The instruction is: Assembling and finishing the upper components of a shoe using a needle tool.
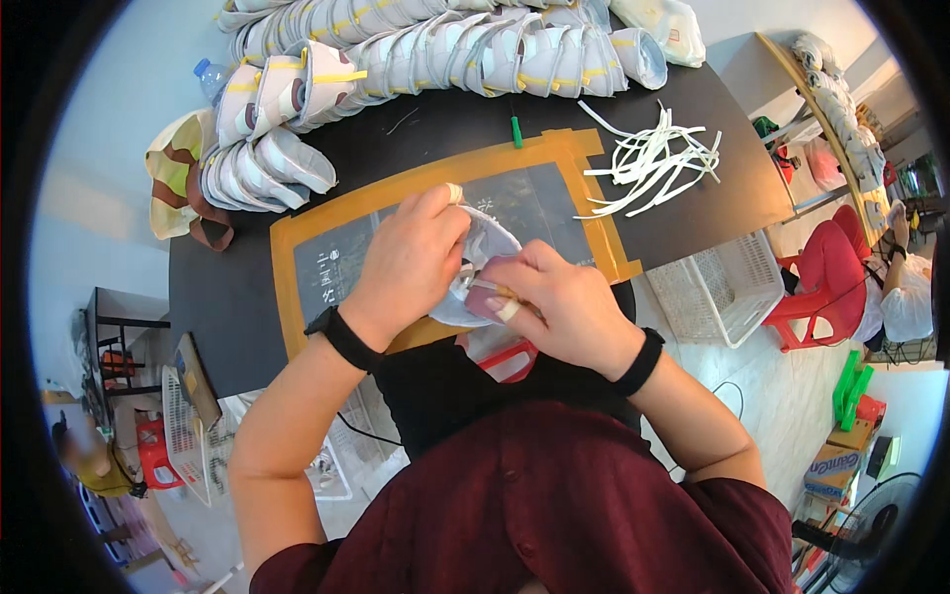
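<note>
A white and mauve fabric piece that looks like a shoe upper (492,236) is held between my hands above the near part of the table. My left hand (421,247) is closed on its left and far edge, a pale wrap round one finger. My right hand (559,302) pinches the mauve part at the near right, with a pale wrap on a finger too. Something thin and pale shows by the right fingertips; I cannot make out what it is. The fingers hide much of the upper's inside.
A dark table (223,297) carries a tape-edged sheet (534,203), a pile of white laces (658,163), a green-handled tool (516,132) and rows of nested uppers (495,59) at the back. A white crate (717,287) and a red chair (821,282) stand at right.
</note>
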`<state>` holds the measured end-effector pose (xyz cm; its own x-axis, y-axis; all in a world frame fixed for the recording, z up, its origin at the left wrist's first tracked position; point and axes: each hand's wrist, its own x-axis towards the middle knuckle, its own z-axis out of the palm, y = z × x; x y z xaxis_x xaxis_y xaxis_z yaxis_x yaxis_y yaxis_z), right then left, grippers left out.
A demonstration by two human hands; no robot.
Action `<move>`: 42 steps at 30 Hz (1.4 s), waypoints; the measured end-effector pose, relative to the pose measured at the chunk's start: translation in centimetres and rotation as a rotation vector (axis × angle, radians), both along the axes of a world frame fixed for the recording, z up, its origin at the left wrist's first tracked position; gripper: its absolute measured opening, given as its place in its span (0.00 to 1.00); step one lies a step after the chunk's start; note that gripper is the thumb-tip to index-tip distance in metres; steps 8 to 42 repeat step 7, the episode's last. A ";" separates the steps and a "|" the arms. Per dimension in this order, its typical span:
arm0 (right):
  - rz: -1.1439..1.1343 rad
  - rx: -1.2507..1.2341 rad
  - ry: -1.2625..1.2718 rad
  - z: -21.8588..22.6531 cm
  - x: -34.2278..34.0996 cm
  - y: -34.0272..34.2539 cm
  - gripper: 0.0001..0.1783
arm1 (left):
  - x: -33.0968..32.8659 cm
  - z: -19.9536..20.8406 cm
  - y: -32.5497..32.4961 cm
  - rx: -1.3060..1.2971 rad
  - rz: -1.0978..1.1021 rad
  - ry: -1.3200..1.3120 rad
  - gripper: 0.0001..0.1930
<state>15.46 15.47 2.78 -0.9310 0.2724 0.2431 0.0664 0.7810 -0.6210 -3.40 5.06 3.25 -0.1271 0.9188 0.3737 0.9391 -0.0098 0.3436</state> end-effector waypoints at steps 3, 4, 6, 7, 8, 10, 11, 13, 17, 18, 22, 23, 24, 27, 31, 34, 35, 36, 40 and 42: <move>-0.045 0.080 0.026 -0.8 0.6 -0.5 0.09 | 0.0 0.1 0.4 -0.010 -0.039 -0.001 0.10; -0.050 0.077 0.029 -1.1 0.4 -0.5 0.09 | -0.1 0.2 0.4 0.000 -0.082 0.020 0.10; -0.002 0.086 0.065 -1.6 0.1 -0.6 0.10 | -0.1 0.8 0.6 -0.034 -0.160 0.130 0.14; -0.004 0.106 0.023 -1.7 0.1 -0.5 0.11 | -0.1 1.1 0.6 -0.065 -0.229 0.236 0.18; -0.004 0.106 0.023 -1.7 0.1 -0.5 0.11 | -0.1 1.1 0.6 -0.065 -0.229 0.236 0.18; -0.004 0.106 0.023 -1.7 0.1 -0.5 0.11 | -0.1 1.1 0.6 -0.065 -0.229 0.236 0.18; -0.004 0.106 0.023 -1.7 0.1 -0.5 0.11 | -0.1 1.1 0.6 -0.065 -0.229 0.236 0.18; -0.004 0.106 0.023 -1.7 0.1 -0.5 0.11 | -0.1 1.1 0.6 -0.065 -0.229 0.236 0.18; -0.004 0.106 0.023 -1.7 0.1 -0.5 0.11 | -0.1 1.1 0.6 -0.065 -0.229 0.236 0.18; -0.004 0.106 0.023 -1.7 0.1 -0.5 0.11 | -0.1 1.1 0.6 -0.065 -0.229 0.236 0.18; -0.004 0.106 0.023 -1.7 0.1 -0.5 0.11 | -0.1 1.1 0.6 -0.065 -0.229 0.236 0.18; -0.004 0.106 0.023 -1.7 0.1 -0.5 0.11 | -0.1 1.1 0.6 -0.065 -0.229 0.236 0.18; -0.004 0.106 0.023 -1.7 0.1 -0.5 0.11 | -0.1 1.1 0.6 -0.065 -0.229 0.236 0.18; -0.004 0.106 0.023 -1.7 0.1 -0.5 0.11 | -0.1 1.1 0.6 -0.065 -0.229 0.236 0.18; -0.004 0.106 0.023 -1.7 0.1 -0.5 0.11 | -0.1 1.1 0.6 -0.065 -0.229 0.236 0.18; -0.004 0.106 0.023 -1.7 0.1 -0.5 0.11 | -0.1 1.1 0.6 -0.065 -0.229 0.236 0.18; -0.004 0.106 0.023 -1.7 0.1 -0.5 0.11 | -0.1 1.1 0.6 -0.065 -0.229 0.236 0.18; -0.004 0.106 0.023 -1.7 0.1 -0.5 0.11 | -0.1 1.1 0.6 -0.065 -0.229 0.236 0.18; -0.004 0.106 0.023 -1.7 0.1 -0.5 0.11 | -0.1 1.1 0.6 -0.065 -0.229 0.236 0.18; -0.004 0.106 0.023 -1.7 0.1 -0.5 0.11 | -0.1 1.1 0.6 -0.065 -0.229 0.236 0.18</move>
